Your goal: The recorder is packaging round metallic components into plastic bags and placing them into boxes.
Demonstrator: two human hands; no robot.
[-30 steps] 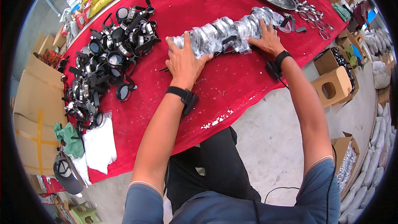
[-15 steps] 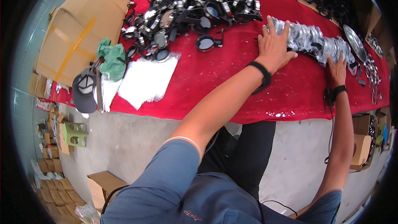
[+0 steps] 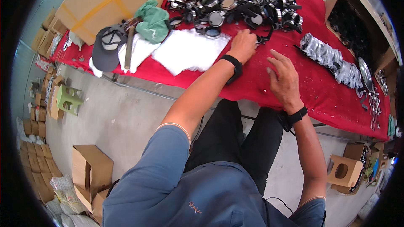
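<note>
My left hand [image 3: 244, 45] is at the near edge of the pile, its fingers closed over a round metal-rimmed piece with a black handle [image 3: 264, 39]. Most of that piece is hidden under the hand. To its right, my right hand [image 3: 284, 77] hovers over the red cloth, fingers apart and nothing in them. A large heap of similar round metal-rimmed pieces with black handles [image 3: 216, 18] covers the far middle of the table. Further right lies a row of round metal pieces in clear plastic wrap [image 3: 328, 56], which neither hand touches.
White sheets [image 3: 187, 52] lie left of my left hand, beside a green cloth [image 3: 152, 23], a stick [image 3: 129, 48] and a dark cap [image 3: 109, 46]. A cardboard box [image 3: 113, 2] stands behind them. At right are an open box of black parts [image 3: 347, 21] and a metal plate [image 3: 365, 73].
Both hands have left the plastic-wrapped row and moved left. My left hand has closed over the lone round piece by the heap. The view has turned rightward, with the wrapped row left lying.
</note>
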